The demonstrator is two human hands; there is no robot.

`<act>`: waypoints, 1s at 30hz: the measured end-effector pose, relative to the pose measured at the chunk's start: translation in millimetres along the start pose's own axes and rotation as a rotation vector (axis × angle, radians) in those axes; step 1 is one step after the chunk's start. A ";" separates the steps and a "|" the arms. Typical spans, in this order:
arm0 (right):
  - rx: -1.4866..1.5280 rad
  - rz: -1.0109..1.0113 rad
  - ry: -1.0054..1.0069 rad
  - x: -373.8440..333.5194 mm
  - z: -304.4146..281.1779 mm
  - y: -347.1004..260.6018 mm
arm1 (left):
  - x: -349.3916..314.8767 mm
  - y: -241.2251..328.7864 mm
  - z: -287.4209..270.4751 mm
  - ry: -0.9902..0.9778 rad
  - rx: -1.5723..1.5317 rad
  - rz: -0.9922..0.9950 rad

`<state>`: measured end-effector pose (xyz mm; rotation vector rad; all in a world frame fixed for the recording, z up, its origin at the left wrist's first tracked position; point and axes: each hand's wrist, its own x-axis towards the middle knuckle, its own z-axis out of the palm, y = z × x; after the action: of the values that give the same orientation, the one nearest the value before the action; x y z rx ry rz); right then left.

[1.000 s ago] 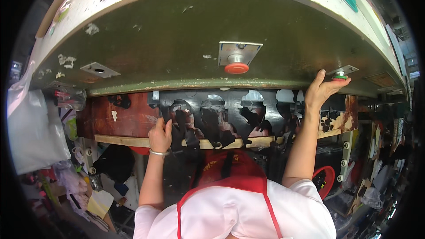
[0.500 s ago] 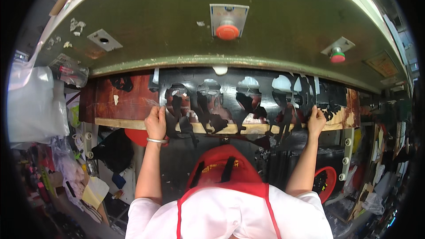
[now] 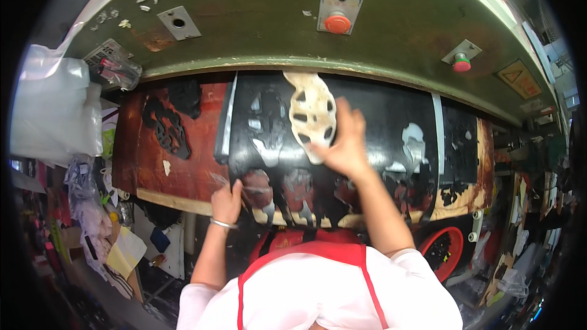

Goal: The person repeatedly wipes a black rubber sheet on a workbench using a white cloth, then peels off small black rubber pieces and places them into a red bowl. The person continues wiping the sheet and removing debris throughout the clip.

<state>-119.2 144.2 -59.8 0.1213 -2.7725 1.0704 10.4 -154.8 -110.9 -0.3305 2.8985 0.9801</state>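
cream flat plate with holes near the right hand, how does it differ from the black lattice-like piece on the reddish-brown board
Colour: the cream flat plate with holes is pale; the black lattice-like piece is dark.
Place: the plate lies on a shiny black sheet, at the right hand; the piece lies on the reddish-brown board, untouched.
Both have several openings.

Location: industrial cutting workshop. Beyond the right-hand fingers (image 3: 356, 123) spans a green machine beam (image 3: 257, 27) with a red mushroom push-button (image 3: 337, 23). Beneath the fingers lies a black sheet (image 3: 382, 119) with cut-outs; to their lower right, a red scrap bin (image 3: 458, 250).
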 end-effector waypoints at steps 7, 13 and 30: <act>0.150 0.011 -0.021 -62.6 11.9 -40.4 | -81.6 -8.3 7.3 0.044 -0.093 -0.083; 1.217 0.351 -0.036 -79.2 -58.8 -18.0 | -115.2 -15.7 3.3 0.063 -0.270 -0.122; 0.215 0.141 0.146 -84.1 -32.0 9.5 | -93.5 -13.6 5.4 0.049 -0.135 -0.068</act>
<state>-33.9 174.1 -58.2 -0.1228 -2.5618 1.3528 104.5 -145.0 -111.3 -0.4650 2.8490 1.1750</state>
